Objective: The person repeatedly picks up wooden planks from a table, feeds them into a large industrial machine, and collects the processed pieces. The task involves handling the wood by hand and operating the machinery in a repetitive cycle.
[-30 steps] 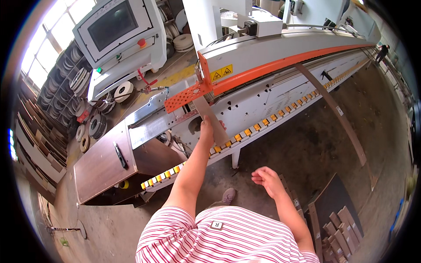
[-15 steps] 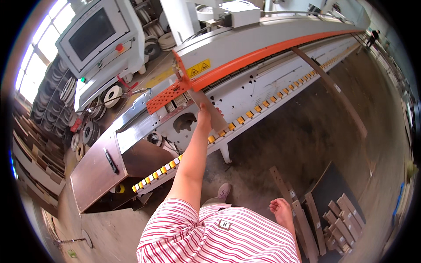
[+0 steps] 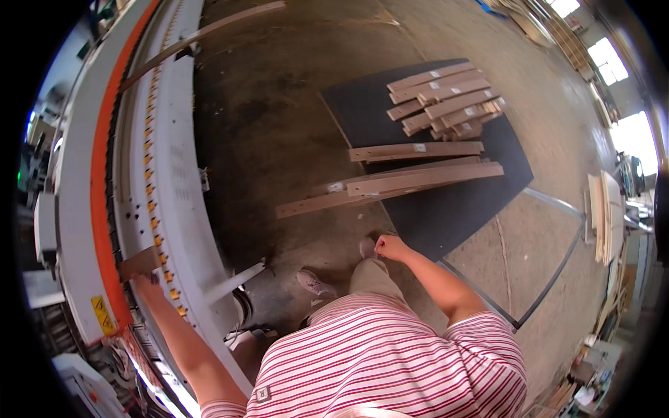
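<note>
On the left, my left hand (image 3: 145, 284) grips a short brown board (image 3: 141, 262) by its near end. The board lies across the bed of a long machine (image 3: 174, 160), with its far end against the orange guard (image 3: 104, 174). My fingers under the board are partly hidden. My right hand (image 3: 391, 246) hangs in front of my body above my shoe, its fingers curled into a fist, and nothing shows in it. Ahead of that hand, long brown wooden strips (image 3: 425, 177) rest on a dark panel (image 3: 453, 212) on the floor.
Shorter strips (image 3: 453, 94) are heaped farther back on the dark panel. Yellow rollers (image 3: 150, 174) line the machine's edge, and a long strip (image 3: 209, 31) juts out across its far part. A white machine leg (image 3: 237, 281) stands near my feet. Leaning boards (image 3: 606, 216) are at the right.
The view has swung right, bringing the floor stack to the middle. My left hand stays on the board at the machine. My right hand has gone from loosely curled to a closed fist.
</note>
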Available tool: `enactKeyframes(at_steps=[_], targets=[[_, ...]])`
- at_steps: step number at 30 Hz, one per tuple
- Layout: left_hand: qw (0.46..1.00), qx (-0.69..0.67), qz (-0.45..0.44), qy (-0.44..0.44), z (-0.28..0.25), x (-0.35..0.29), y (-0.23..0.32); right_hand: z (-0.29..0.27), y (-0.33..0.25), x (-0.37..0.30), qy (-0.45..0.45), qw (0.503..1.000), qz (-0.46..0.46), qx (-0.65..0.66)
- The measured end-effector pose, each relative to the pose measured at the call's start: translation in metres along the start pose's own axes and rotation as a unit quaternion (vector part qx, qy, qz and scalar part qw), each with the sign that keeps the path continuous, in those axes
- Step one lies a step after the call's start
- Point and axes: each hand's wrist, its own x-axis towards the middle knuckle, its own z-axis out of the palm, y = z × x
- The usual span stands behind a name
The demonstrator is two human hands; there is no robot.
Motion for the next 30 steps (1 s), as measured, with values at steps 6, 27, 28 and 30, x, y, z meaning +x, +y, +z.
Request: enactKeyframes(at_steps=[6,27,28,30], targets=[[0.893,0.353,0.276,-0.05,0.028,-0.2,-0.061,-0.079,0.075,0.073,0.166,0.958,0.012,-0.233],[0.839,0.395,-0.257,-0.273,0.052,-0.487,-0.164,-0.268,0.026,0.149,-0.037,0.916,-0.224,-0.331],[0.841,0.359,-0.275,-0.297,0.081,-0.49,-0.162,-0.26,0.0,0.134,-0.066,0.914,-0.243,-0.318],[0.852,0.277,-0.265,-0.356,0.138,-0.497,-0.162,-0.232,-0.052,0.1,-0.113,0.913,-0.291,-0.263]])
